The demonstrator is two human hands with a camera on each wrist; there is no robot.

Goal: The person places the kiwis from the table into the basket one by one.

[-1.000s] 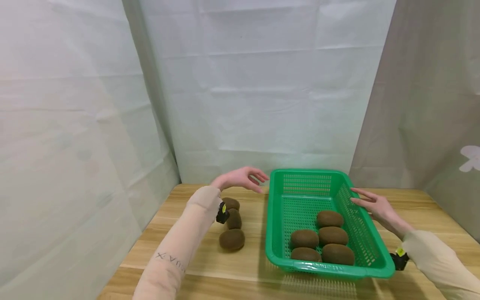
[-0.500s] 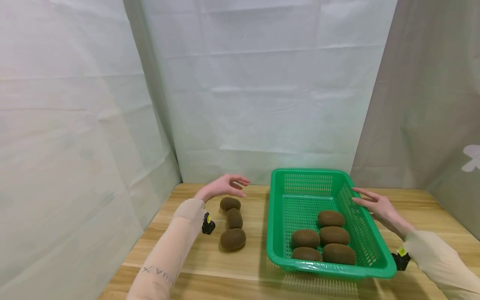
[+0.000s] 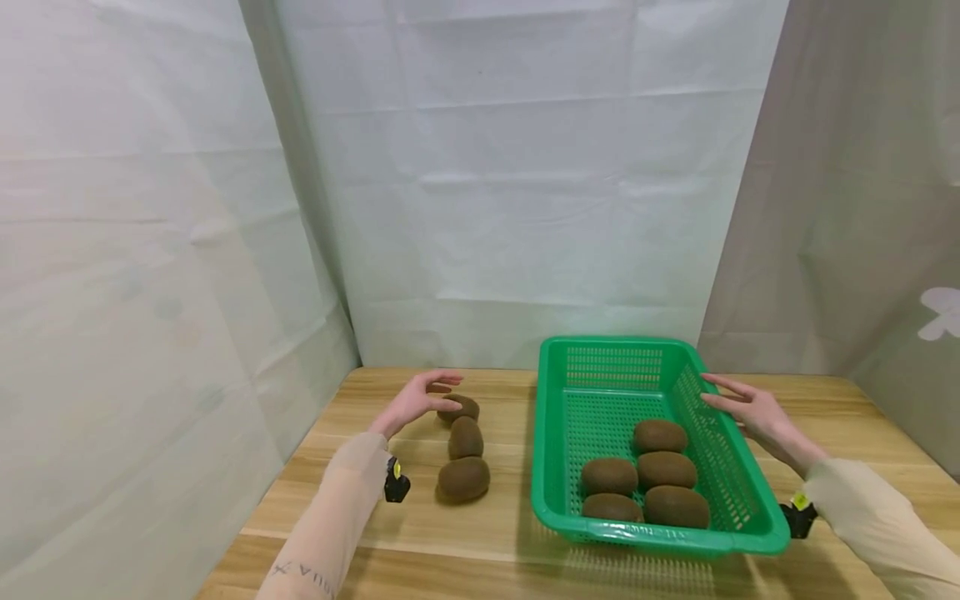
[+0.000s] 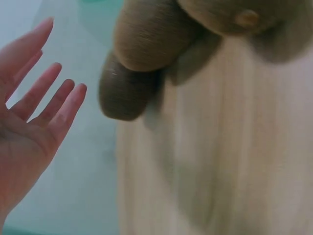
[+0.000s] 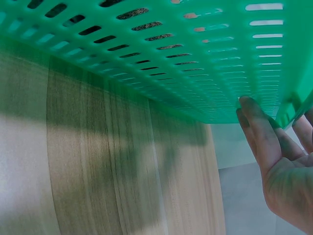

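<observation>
Three brown kiwis stand in a row on the table: a far kiwi point(image 3: 463, 407), a middle kiwi point(image 3: 467, 438) and a near kiwi point(image 3: 463, 479). My left hand point(image 3: 417, 398) is beside the far one, fingers spread and nothing in them; in the head view its thumb overlaps that fruit. The left wrist view shows the open palm and the kiwis point(image 4: 151, 36) apart from the fingers. At the right side wall of a green plastic basket point(image 3: 663, 540), my right hand point(image 3: 757, 414) holds the rim, with fingers on both sides of it in the right wrist view.
Several more kiwis point(image 3: 666, 471) lie in the near half of the basket. The wooden table point(image 3: 420, 533) runs back to a white cloth point(image 3: 525, 208), and further cloth hangs at left and right.
My left hand has moved left and down, from beside the basket's left rim to the far kiwi. The right hand stays at the basket rim, and the kiwis have not moved.
</observation>
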